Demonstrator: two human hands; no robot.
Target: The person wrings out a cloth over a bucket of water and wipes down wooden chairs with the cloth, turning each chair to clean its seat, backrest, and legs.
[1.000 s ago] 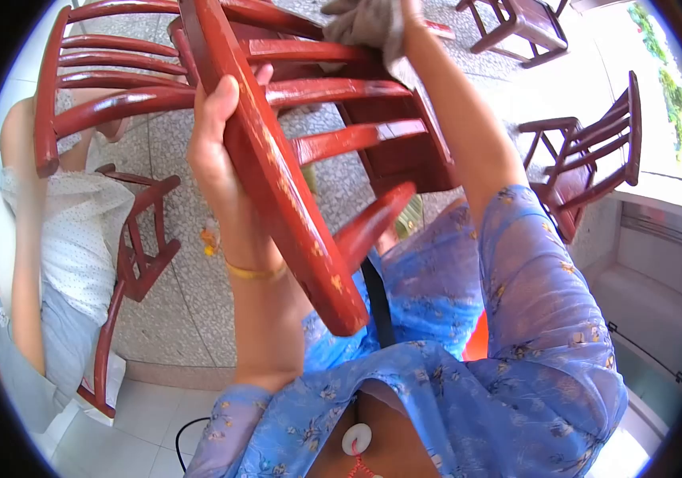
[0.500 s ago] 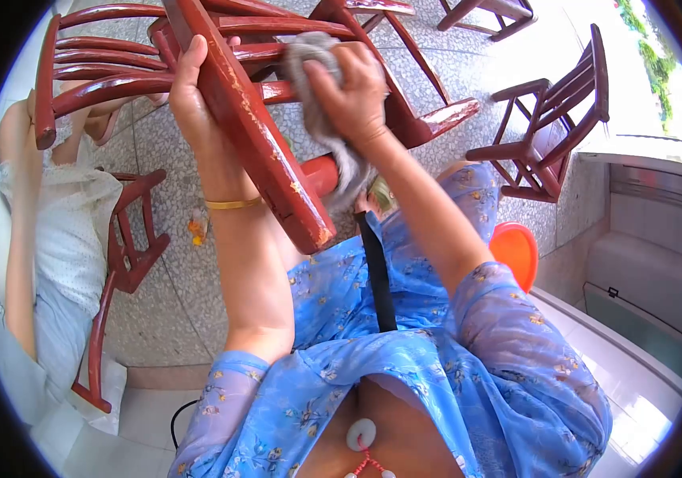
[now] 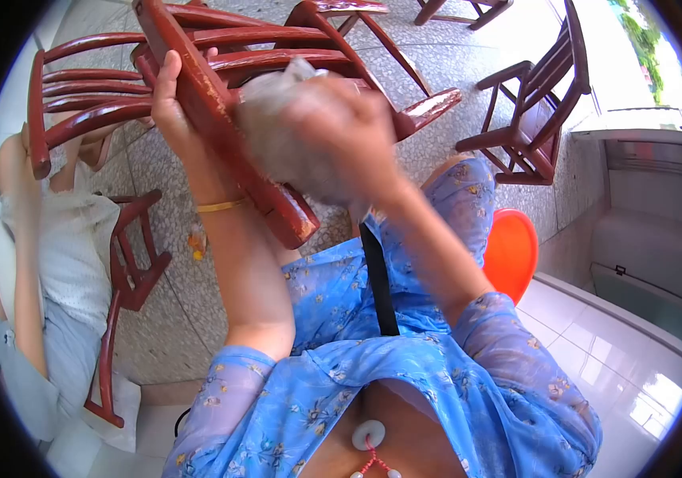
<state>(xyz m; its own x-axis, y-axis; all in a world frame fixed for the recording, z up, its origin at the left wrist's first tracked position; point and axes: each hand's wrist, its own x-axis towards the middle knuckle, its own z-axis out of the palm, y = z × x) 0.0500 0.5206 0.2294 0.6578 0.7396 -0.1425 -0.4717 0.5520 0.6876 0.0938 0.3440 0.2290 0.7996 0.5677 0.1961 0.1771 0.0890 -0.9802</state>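
A dark red wooden chair with scuffed paint is tipped over in front of me, its bars and legs pointing away. My left hand grips one of its thick rails from the left side, the thumb along the edge and a fingertip showing behind. On the right side of that rail, a grey cloth is bunched against the wood. My right hand clutches the cloth and is smeared by motion. The cloth hides part of the chair's frame.
Another person in a white skirt sits at the left, beside a red chair. At the right stand another dark red chair and an orange basin. A glass-fronted cabinet is at the far right. Speckled tiles cover the floor.
My right hand has moved the cloth left and down, closer to the rail in my left hand. The cloth now looks spread wider. The whole view has shifted slightly.
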